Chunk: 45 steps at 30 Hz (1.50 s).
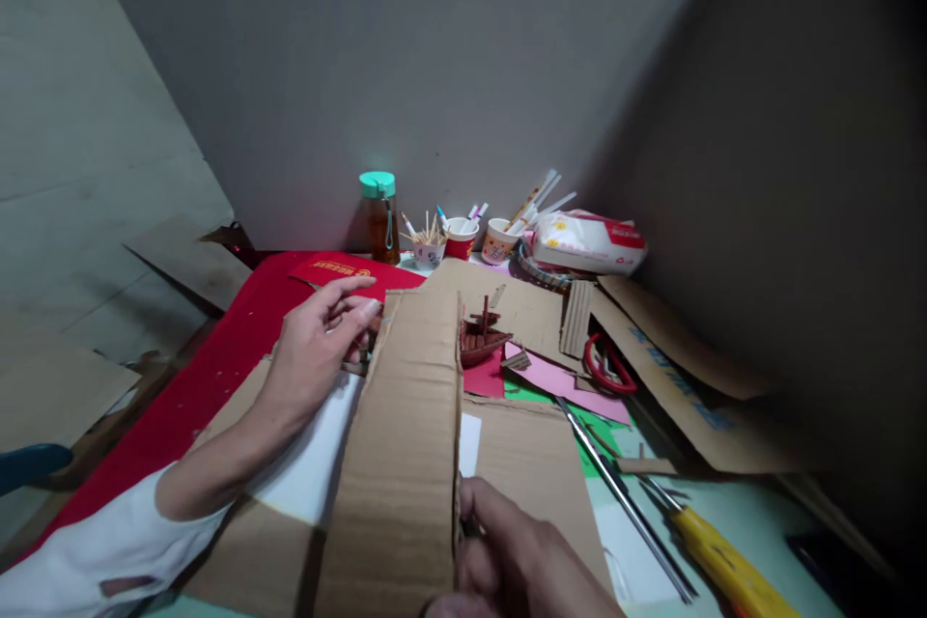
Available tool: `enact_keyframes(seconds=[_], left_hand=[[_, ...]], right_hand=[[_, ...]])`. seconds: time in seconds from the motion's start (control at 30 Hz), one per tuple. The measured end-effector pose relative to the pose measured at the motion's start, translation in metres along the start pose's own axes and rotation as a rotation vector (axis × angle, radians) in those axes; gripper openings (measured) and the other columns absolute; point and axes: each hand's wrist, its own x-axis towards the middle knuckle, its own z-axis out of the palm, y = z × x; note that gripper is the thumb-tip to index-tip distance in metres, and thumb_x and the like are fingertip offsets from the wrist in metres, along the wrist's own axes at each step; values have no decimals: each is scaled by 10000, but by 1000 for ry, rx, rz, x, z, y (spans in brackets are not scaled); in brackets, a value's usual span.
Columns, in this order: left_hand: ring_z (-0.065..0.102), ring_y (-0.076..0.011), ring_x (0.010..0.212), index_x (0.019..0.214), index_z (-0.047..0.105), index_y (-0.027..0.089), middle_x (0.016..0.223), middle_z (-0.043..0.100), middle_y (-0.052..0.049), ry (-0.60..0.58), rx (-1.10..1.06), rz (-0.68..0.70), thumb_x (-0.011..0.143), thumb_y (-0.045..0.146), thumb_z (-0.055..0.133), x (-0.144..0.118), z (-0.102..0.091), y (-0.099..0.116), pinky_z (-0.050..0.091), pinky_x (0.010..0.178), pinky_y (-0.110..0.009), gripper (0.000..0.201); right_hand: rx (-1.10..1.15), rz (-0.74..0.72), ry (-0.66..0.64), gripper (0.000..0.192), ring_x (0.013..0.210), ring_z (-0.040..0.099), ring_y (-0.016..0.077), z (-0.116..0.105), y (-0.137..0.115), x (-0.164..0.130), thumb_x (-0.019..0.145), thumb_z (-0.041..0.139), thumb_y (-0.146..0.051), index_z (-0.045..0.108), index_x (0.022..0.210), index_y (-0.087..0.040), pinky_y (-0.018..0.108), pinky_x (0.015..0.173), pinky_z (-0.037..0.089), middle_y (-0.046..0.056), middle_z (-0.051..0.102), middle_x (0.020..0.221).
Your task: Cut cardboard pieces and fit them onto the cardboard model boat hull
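Cardboard strip (412, 425) is smack in the middle here, long and brown, running from the bottom edge up toward the far side, above flat cardboard pieces on the tabletop (760, 510). The right hand (514, 550) has its fingers clamped on the strip's right edge, low down. The left hand (319, 338) is up by the top left edge, fingers curled with the thumb pointing at the strip; can't tell if they're actually gripping anything.

For the label nerds: the red packet (340, 267) behind the left hand has gold writing and a gold logo, but it's too small to read. The cardboard flap (673, 372) on the right has blue printed characters, too slanted and blurry for me to make out. The tissue pack (590, 243) at the back is white and red with yellow flowers and some tiny lettering, no readable brand. It sits just beside a patterned paper cup (499, 241) full of straws.

Just right of the strip there's a little brown toy boat (484, 340). A yellow-handled tool (728, 560) lies near the right hand, plain as far as I can see.
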Motion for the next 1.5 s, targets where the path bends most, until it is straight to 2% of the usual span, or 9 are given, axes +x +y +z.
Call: enact_keyframes(seconds=[0.23, 0.33, 0.47, 0.63, 0.83, 1.0, 1.2, 1.37, 1.5], left_hand=[[703, -233, 710, 1104, 706, 218, 839, 736, -44, -238, -395, -468, 696, 354, 825, -76, -15, 48, 603, 609, -313, 446], [744, -327, 746, 1283, 616, 303, 902, 778, -52, -196, -468, -646, 617, 329, 884, -112, -20, 51, 641, 646, -441, 719], [761, -347, 768, 1401, 489, 379, 959, 797, -21, -120, -464, -633, 621, 248, 878, -134, -25, 56, 654, 660, -461, 882], [760, -311, 877, 1299, 600, 302, 1049, 788, -41, 5, -467, -545, 581, 162, 877, -136, -21, 69, 658, 709, -372, 783], [753, -243, 764, 1145, 683, 215, 939, 786, -58, 31, -463, -432, 647, 106, 819, -135, -9, 65, 656, 651, -342, 528], [732, -203, 657, 1014, 696, 156, 832, 787, -49, 37, -486, -450, 654, 104, 816, -134, -1, 69, 649, 597, -315, 383], [743, -228, 692, 1060, 676, 133, 854, 790, -91, -9, -521, -492, 701, 95, 780, -131, -3, 65, 644, 639, -356, 376], [741, -257, 731, 998, 694, 155, 879, 789, -89, -182, -541, -541, 686, 150, 802, -142, -7, 62, 631, 658, -392, 330], [731, -249, 786, 1046, 716, 172, 918, 790, -82, -510, -512, -521, 673, 206, 797, -163, 3, 71, 605, 694, -341, 384]], right_hand=[[-364, -233, 182, 269, 674, 518, 157, 17, -34, -41, 918, 510, -378, 608, 1104, -211, 243, 598, 398, 0, 581, 750], [-445, -317, 143, 254, 559, 490, 134, 31, -34, -53, 918, 473, -368, 583, 1045, -177, 231, 505, 357, -23, 517, 665], [-739, -411, 237, 283, 622, 609, 135, 33, -13, -73, 1012, 389, -398, 597, 1014, -208, 205, 548, 431, 6, 641, 749], [-1307, -284, 796, 253, 752, 679, 260, -20, 26, -100, 978, 373, -206, 597, 1087, -157, 341, 618, 507, 135, 699, 914], [-1417, -232, 878, 127, 765, 629, 298, -79, 59, -103, 895, 459, -155, 578, 863, -186, 403, 645, 528, 135, 646, 845], [-1404, -285, 897, 155, 949, 623, 303, -81, 76, -116, 926, 438, -142, 582, 977, -172, 427, 782, 538, 173, 648, 1073], [-1236, -393, 877, 173, 808, 653, 259, -80, 78, -136, 958, 447, -223, 618, 983, -214, 373, 669, 554, 121, 664, 964], [-747, -314, 655, 257, 821, 684, 235, -54, 24, -135, 979, 499, -428, 647, 992, -218, 348, 736, 548, 91, 708, 966], [-189, -420, 405, 326, 1032, 667, 218, -19, -31, -106, 935, 598, -451, 619, 1159, -216, 327, 896, 511, 77, 716, 1098]])
